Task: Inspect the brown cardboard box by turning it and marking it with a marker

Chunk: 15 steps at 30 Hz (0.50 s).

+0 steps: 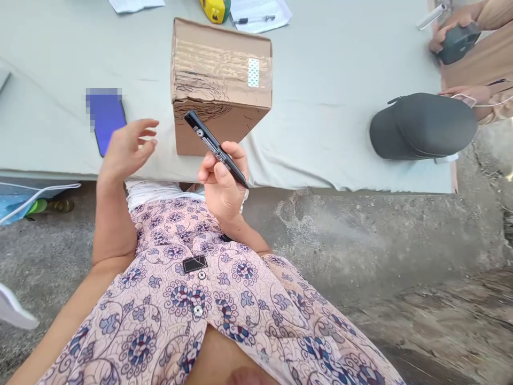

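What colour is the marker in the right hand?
The marker is black, with white lettering; head view.

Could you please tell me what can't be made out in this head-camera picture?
The phone: a pixelated patch blurs its upper part.
The marker: its label is too small to read, and the right hand hides part of it.
The yellow tool: cut off by the top edge.
The paper: cut off by the top edge, print too small.

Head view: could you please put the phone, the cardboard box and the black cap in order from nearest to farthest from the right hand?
From the right hand:
1. Cardboard box: straight ahead, on the table.
2. Phone: to the hand's left, on the table.
3. Black cap: far to the right, on the table.
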Available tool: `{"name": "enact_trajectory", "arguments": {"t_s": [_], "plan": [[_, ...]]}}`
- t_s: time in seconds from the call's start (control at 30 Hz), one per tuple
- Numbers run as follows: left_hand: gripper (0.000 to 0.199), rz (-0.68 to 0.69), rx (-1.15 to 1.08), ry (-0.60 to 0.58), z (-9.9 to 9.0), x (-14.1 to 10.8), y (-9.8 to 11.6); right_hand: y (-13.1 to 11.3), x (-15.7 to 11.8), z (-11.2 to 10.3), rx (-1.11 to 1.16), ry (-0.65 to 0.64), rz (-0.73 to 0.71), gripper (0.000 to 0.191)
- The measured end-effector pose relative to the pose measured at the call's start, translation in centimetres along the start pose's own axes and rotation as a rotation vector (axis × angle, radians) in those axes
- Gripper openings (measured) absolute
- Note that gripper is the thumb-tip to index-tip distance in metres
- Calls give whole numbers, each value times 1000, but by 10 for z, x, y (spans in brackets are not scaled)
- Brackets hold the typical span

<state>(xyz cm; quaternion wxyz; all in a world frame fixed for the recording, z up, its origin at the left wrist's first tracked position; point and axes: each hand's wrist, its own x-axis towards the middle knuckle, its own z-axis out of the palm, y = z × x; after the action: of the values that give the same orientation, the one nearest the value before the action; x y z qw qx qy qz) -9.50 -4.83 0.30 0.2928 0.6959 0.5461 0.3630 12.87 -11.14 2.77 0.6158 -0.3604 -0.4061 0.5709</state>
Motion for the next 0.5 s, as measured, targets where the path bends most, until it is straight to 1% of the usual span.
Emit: {"name": "enact_trajectory", "arguments": {"t_s": [0.03, 0.07, 0.1, 0.13, 0.17, 0.2, 0.23, 0.27, 0.3, 0.33, 0.37, 0.4, 0.43, 0.5], "plan": [[51, -67, 40, 65, -16, -11, 14, 2, 1, 0, 0, 22, 11, 45], [40, -76, 28, 145, -30, -23, 31, 4, 2, 0, 14, 35, 24, 47], [30, -28, -28, 204, -42, -34, 49, 6, 3, 1, 41, 40, 36, 49], [24, 51, -116, 223, -48, -44, 68, 8, 4, 2, 81, 41, 41, 50], [22, 157, -221, 243, -50, -52, 85, 10, 5, 4, 127, 43, 44, 50], [22, 221, -317, 124, -46, -57, 101, 11, 6, 7, 167, 45, 50, 49], [24, 328, -420, -26, -36, -60, 115, 13, 7, 9, 201, 49, 58, 47], [30, 442, -484, -209, -21, -60, 125, 14, 8, 11, 229, 58, 71, 45], [33, 547, -446, -431, -3, -59, 134, 15, 8, 12, 251, 54, 88, 44], [31, 623, -371, -546, 19, -57, 140, 17, 9, 12, 266, 50, 101, 44], [29, 677, -268, -615, 40, -56, 144, 18, 11, 11, 273, 49, 113, 44], [29, 739, -159, -632, 61, -55, 147, 20, 13, 10, 277, 54, 128, 44], [31, 781, -63, -642, 80, -55, 148, 21, 15, 8, 279, 89, 125, 43], [25, 835, 48, -681, 109, -58, 146, 25, 18, 5, 281, 157, 93, 42]]}}
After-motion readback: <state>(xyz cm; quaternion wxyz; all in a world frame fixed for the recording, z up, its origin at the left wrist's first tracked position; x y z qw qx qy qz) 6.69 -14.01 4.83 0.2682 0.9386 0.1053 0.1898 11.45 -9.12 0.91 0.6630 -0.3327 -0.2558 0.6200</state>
